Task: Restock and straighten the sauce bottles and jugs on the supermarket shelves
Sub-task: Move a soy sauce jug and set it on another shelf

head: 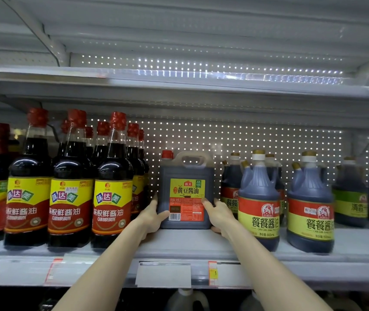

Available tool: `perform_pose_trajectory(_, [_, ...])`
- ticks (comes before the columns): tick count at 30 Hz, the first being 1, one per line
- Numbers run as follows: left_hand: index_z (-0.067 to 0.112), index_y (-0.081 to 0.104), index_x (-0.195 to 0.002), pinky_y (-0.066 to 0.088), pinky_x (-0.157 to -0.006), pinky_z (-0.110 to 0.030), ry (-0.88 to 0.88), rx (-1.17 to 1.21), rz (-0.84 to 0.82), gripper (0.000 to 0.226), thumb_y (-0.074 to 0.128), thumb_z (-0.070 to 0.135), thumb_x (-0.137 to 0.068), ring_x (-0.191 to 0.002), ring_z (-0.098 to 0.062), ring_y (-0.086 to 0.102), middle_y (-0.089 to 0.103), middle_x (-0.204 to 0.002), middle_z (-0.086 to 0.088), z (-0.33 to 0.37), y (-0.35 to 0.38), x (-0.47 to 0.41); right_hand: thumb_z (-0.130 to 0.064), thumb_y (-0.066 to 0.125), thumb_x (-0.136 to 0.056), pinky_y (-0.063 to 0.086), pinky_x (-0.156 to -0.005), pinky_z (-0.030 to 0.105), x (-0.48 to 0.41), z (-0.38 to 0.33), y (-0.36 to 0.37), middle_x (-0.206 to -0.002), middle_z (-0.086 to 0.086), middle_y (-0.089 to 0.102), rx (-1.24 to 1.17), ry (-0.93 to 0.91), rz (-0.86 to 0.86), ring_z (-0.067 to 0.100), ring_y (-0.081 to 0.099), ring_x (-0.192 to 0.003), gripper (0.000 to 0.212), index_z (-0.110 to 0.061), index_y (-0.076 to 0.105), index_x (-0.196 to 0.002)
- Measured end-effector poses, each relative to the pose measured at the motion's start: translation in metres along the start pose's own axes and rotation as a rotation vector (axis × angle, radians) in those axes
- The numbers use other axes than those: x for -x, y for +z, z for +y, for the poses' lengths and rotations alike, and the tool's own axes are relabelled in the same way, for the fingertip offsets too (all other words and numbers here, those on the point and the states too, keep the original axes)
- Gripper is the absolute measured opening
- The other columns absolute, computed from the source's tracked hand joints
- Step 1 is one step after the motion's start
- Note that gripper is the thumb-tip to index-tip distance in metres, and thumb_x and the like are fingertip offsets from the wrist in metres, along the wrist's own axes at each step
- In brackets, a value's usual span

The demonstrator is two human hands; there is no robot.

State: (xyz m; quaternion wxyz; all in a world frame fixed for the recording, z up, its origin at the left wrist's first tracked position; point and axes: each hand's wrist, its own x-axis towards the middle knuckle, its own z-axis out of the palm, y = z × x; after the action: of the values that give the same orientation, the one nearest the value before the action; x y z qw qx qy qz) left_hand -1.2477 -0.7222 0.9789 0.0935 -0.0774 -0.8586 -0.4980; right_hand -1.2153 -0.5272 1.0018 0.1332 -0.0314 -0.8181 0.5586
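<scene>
A square soy sauce jug (186, 176) with a red cap, a moulded top handle and a yellow-and-red label stands upright on the grey shelf (179, 241), set back from the front edge. My left hand (151, 213) holds its lower left side, thumb on the front face. My right hand (218, 213) holds its lower right side, thumb against the label. Both arms reach up from below.
Tall red-capped bottles (72, 187) stand in rows left of the jug. Squat blue-tinted jugs (258, 203) with yellow-and-red labels stand to its right, more behind them. Price tags (163, 274) line the shelf lip. An upper shelf (179, 86) overhangs. Jug tops (185, 298) show on the shelf below.
</scene>
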Motion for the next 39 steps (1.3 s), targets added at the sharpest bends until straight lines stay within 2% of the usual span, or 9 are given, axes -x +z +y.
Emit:
perform_pose_trajectory(6, [0.025, -0.004, -0.154, 0.028, -0.116, -0.039, -0.012, -0.071, 0.004, 0.079, 0.052, 0.023, -0.098, -0.141, -0.028, 0.031, 0.024, -0.158, -0.007, 0.012, 0.000, 0.014, -0.041, 0.040, -0.102, 0.042, -0.082, 0.027, 0.011, -0.006, -0.003, -0.138, 0.011, 0.050, 0.095, -0.028, 0.009, 0.027, 0.050, -0.122, 0.056, -0.009, 0.032, -0.148])
perform_pose_trajectory(13, [0.013, 0.010, -0.153, 0.032, -0.110, -0.034, 0.094, 0.013, 0.115, 0.072, 0.055, 0.020, -0.097, -0.136, -0.023, 0.039, 0.037, -0.151, -0.006, 0.049, 0.000, 0.061, -0.042, 0.045, -0.100, 0.033, -0.109, 0.034, 0.043, -0.029, -0.016, -0.153, 0.010, 0.035, 0.150, -0.192, 0.060, 0.027, 0.036, -0.139, 0.065, -0.009, 0.024, -0.152])
perform_pose_trajectory(16, [0.013, 0.021, -0.151, 0.039, -0.102, -0.031, 0.178, 0.059, 0.158, 0.065, 0.055, 0.023, -0.097, -0.126, -0.018, 0.046, 0.045, -0.146, -0.007, 0.071, -0.004, 0.085, -0.040, 0.049, -0.099, 0.038, -0.101, 0.029, 0.063, -0.040, -0.028, -0.148, 0.010, 0.043, 0.123, -0.265, 0.098, 0.026, 0.043, -0.134, 0.062, -0.009, 0.031, -0.150])
perform_pose_trajectory(20, [0.021, 0.028, -0.149, 0.049, -0.098, -0.046, 0.229, 0.141, 0.176, 0.064, 0.058, 0.032, -0.094, -0.124, -0.022, 0.050, 0.046, -0.142, -0.004, 0.092, -0.016, 0.113, -0.040, 0.055, -0.096, 0.044, -0.101, 0.035, 0.086, -0.052, -0.049, -0.140, 0.006, 0.053, 0.031, -0.351, 0.132, 0.024, 0.052, -0.124, 0.057, -0.013, 0.041, -0.144])
perform_pose_trajectory(23, [0.020, 0.030, -0.147, 0.050, -0.096, -0.039, 0.311, 0.163, 0.170, 0.059, 0.058, 0.028, -0.095, -0.110, -0.013, 0.052, 0.052, -0.126, 0.001, 0.101, -0.018, 0.130, -0.039, 0.058, -0.094, 0.048, -0.100, 0.041, 0.101, -0.057, -0.065, -0.134, 0.005, 0.057, -0.064, -0.400, 0.139, 0.021, 0.058, -0.115, 0.055, -0.014, 0.045, -0.141])
perform_pose_trajectory(27, [0.025, 0.024, -0.150, 0.044, -0.103, -0.040, 0.366, 0.149, 0.177, 0.071, 0.061, 0.038, -0.091, -0.126, -0.018, 0.046, 0.045, -0.139, -0.001, 0.107, -0.013, 0.152, -0.039, 0.059, -0.093, 0.048, -0.102, 0.043, 0.124, -0.054, -0.090, -0.124, 0.000, 0.061, -0.120, -0.468, 0.149, 0.019, 0.059, -0.115, 0.053, -0.016, 0.047, -0.139])
perform_pose_trajectory(31, [0.027, 0.027, -0.148, 0.041, -0.100, -0.032, 0.422, 0.122, 0.186, 0.070, 0.062, 0.041, -0.090, -0.121, -0.014, 0.048, 0.049, -0.129, 0.005, 0.119, 0.002, 0.175, -0.045, 0.060, -0.091, 0.047, -0.103, 0.045, 0.141, -0.042, -0.120, -0.124, -0.002, 0.062, -0.131, -0.497, 0.141, 0.019, 0.059, -0.115, 0.051, -0.022, 0.051, -0.135])
perform_pose_trajectory(36, [0.029, 0.031, -0.145, 0.046, -0.094, -0.028, 0.451, 0.127, 0.187, 0.065, 0.063, 0.039, -0.090, -0.117, -0.013, 0.051, 0.050, -0.126, 0.002, 0.149, 0.041, 0.201, -0.039, 0.062, -0.091, 0.050, -0.098, 0.042, 0.158, -0.014, -0.170, -0.111, -0.005, 0.064, -0.219, -0.482, 0.117, 0.018, 0.062, -0.110, 0.044, -0.021, 0.053, -0.131])
perform_pose_trajectory(39, [0.025, 0.031, -0.146, 0.043, -0.102, -0.035, 0.462, 0.129, 0.184, 0.069, 0.065, 0.039, -0.087, -0.118, -0.015, 0.052, 0.053, -0.123, 0.003, 0.165, 0.078, 0.214, -0.038, 0.062, -0.091, 0.052, -0.093, 0.035, 0.164, 0.009, -0.206, -0.115, -0.001, 0.065, -0.234, -0.464, 0.112, 0.018, 0.063, -0.110, 0.046, -0.019, 0.053, -0.132])
